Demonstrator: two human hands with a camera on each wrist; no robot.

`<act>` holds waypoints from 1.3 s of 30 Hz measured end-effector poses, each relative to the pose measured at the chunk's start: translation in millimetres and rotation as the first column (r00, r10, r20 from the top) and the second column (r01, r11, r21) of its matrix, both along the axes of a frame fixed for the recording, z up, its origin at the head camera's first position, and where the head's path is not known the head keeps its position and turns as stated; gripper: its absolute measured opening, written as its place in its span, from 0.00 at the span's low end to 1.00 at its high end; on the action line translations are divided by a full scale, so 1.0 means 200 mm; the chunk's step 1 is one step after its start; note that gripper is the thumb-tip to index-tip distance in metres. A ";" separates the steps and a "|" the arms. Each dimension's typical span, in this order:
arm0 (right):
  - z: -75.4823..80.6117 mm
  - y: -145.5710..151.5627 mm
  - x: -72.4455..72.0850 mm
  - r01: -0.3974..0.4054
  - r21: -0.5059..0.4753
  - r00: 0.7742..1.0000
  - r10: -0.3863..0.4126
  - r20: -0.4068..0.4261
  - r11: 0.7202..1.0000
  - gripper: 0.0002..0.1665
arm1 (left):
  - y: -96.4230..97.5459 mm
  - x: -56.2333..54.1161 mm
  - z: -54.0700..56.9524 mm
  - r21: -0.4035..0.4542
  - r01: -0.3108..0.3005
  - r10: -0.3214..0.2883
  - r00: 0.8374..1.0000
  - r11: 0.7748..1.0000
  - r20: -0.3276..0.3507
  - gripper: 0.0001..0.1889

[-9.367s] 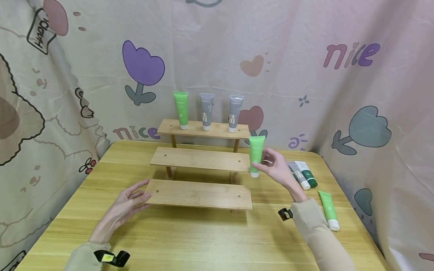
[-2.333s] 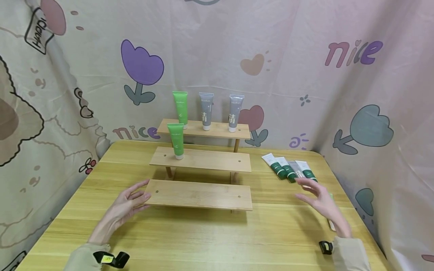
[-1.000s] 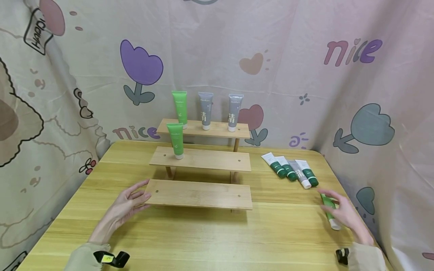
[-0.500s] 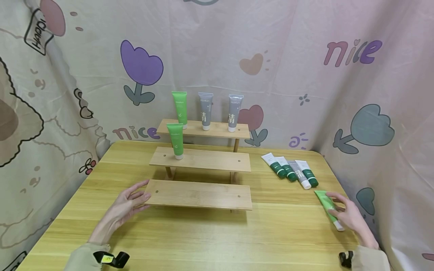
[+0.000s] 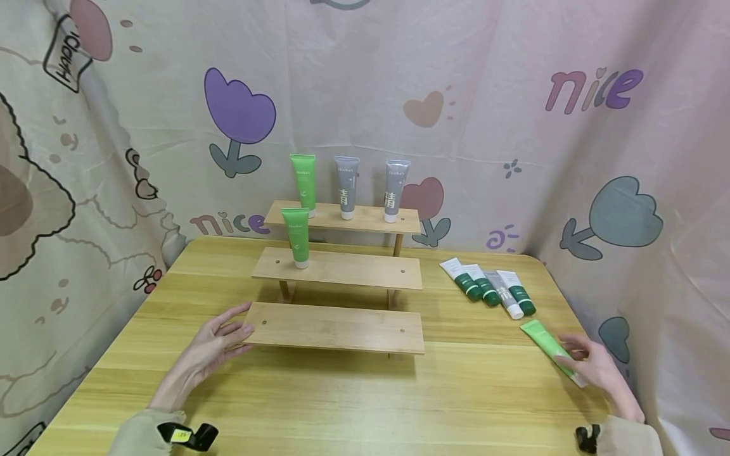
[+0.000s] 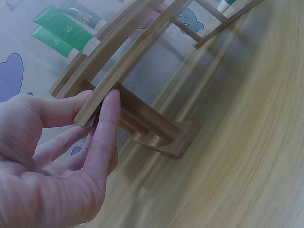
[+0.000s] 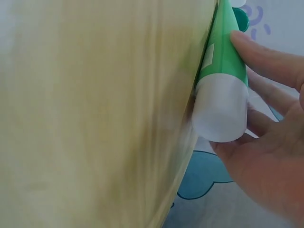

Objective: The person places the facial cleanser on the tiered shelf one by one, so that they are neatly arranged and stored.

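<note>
At the table's right, my right hand [image 5: 590, 364] holds a green squeeze tube [image 5: 544, 339] near its white cap. In the right wrist view the thumb rests on the green body beside the cap, and the other fingers are partly hidden behind it. My left hand [image 5: 219, 342] pinches the left end of the lowest board of a three-step wooden display rack [image 5: 336, 326], thumb on one face and fingers on the other. A green tube [image 5: 296, 235] stands cap down at the left of the middle step. On the top step stand another green tube [image 5: 305, 182] and two grey-blue tubes [image 5: 347, 187].
Beyond the right hand lie two white-and-green tubes [image 5: 461, 278], a grey tube [image 5: 504, 296] and a further white-and-green tube [image 5: 518, 294], side by side. The wooden table [image 5: 456, 392] has its right edge close to the right hand. A patterned cloth [image 5: 485, 126] hangs behind.
Since the earliest frame, a green tube has gone from my right hand to the middle step. The right hand then reached the lying green tube, whose flat end has swung left. My left hand stays put.
</note>
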State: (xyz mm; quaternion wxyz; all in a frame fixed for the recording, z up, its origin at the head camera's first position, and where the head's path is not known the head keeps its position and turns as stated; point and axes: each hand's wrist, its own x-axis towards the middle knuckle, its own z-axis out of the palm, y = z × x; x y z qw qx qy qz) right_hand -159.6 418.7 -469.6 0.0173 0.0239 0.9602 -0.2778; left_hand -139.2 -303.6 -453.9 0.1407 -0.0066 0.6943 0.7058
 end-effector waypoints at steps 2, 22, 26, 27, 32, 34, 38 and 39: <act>0.00 0.00 0.00 0.002 0.006 0.999 -0.002 0.032 1.000 0.36 | 0.00 0.00 0.00 0.002 -0.001 0.001 1.000 1.000 0.000 0.38; -0.01 0.00 -0.03 -0.010 0.037 0.995 0.006 0.103 0.999 0.36 | 0.00 0.00 0.00 0.033 -0.001 0.001 1.000 0.999 0.003 0.38; -0.01 -0.01 -0.04 -0.022 0.046 0.995 0.017 0.098 0.999 0.36 | 0.00 0.00 0.00 0.018 0.004 -0.004 1.000 1.000 -0.001 0.38; -0.01 -0.01 -0.04 -0.026 0.049 0.995 0.021 0.096 0.998 0.35 | 0.00 0.00 0.00 0.012 0.004 -0.004 1.000 1.000 -0.002 0.38; -0.01 -0.02 -0.05 -0.044 0.053 0.996 0.040 0.082 0.998 0.34 | 0.01 0.00 -0.01 0.000 0.009 -0.009 1.000 1.000 -0.011 0.39; -0.01 -0.02 -0.06 -0.048 0.032 0.995 0.045 0.087 0.998 0.34 | 0.01 0.00 -0.01 0.004 0.013 -0.013 1.000 1.000 -0.014 0.39; 0.00 -0.04 -0.06 -0.038 -0.016 0.995 0.039 0.092 0.999 0.33 | 0.01 0.01 -0.01 0.000 0.015 -0.015 1.000 1.000 -0.016 0.39; 0.00 -0.04 -0.06 -0.035 -0.026 0.995 0.037 0.091 0.999 0.33 | 0.01 0.01 -0.01 -0.004 0.014 -0.014 1.000 1.000 -0.017 0.39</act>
